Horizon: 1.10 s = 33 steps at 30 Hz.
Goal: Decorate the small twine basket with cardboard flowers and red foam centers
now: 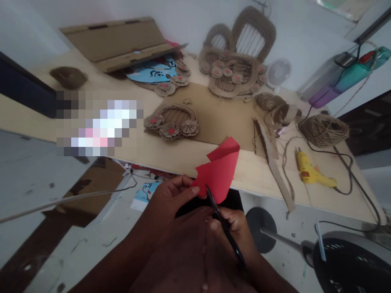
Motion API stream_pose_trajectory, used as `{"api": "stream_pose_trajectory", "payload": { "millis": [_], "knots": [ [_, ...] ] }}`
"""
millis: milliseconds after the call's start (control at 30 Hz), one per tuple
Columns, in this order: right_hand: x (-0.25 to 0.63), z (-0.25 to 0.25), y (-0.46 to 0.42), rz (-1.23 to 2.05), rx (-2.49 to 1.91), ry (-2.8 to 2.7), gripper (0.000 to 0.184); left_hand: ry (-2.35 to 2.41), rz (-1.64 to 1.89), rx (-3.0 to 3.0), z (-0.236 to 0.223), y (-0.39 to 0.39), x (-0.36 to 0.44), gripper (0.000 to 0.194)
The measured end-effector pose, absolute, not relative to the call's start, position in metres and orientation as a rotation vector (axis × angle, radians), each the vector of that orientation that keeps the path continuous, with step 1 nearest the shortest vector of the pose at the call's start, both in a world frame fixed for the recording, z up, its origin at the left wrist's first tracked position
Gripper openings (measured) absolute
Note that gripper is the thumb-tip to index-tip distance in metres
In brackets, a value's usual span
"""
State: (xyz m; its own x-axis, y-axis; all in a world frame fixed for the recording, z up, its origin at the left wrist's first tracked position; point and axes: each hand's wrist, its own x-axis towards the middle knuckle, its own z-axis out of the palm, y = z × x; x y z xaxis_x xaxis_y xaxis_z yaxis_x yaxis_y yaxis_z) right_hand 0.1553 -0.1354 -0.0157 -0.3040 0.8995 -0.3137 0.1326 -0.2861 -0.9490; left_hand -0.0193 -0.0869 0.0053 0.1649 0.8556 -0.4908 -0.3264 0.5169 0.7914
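Note:
A sheet of red paper (220, 173) with a jagged left edge is pinched between the thumb and fingers of my left hand (172, 197). My right hand (236, 230) grips a pair of black scissors (216, 207), their blades against the paper's lower part, close to my left fingertips. Both hands are over my lap, in front of the table edge. Just beyond the paper, on the table, lies a small twine-wrapped arch (177, 112) decorated with folded brown paper rosettes with red centres.
A yellow glue gun (310, 169) and a ball of twine (324, 129) lie at right on the table (131, 140). Corrugated strips (270, 154) and a brown cardboard sheet (214, 116) are nearer the middle. Larger twine frames (255, 30), a small fan (279, 72) and a cardboard box (122, 40) stand behind.

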Motion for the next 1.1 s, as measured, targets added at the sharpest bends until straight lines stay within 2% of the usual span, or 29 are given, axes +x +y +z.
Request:
{"api": "stream_pose_trajectory", "payload": {
  "millis": [200,400,633,1100],
  "knots": [
    [0.149,-0.012,-0.132,1.579,-1.339,-1.343,0.035,1.177,0.983,0.545,0.01,-0.094,-0.007,0.016],
    [0.148,-0.013,-0.133,1.583,-1.346,-1.395,0.036,1.212,1.02,0.546,0.011,-0.089,-0.006,0.011],
    [0.153,-0.015,-0.136,1.567,-1.44,-1.497,0.027,1.156,0.956,0.583,0.019,-0.079,-0.013,0.007],
    [0.15,-0.009,-0.135,1.581,-1.427,-1.5,0.031,1.115,0.948,0.592,0.017,-0.077,-0.012,0.01]
  ]
}}
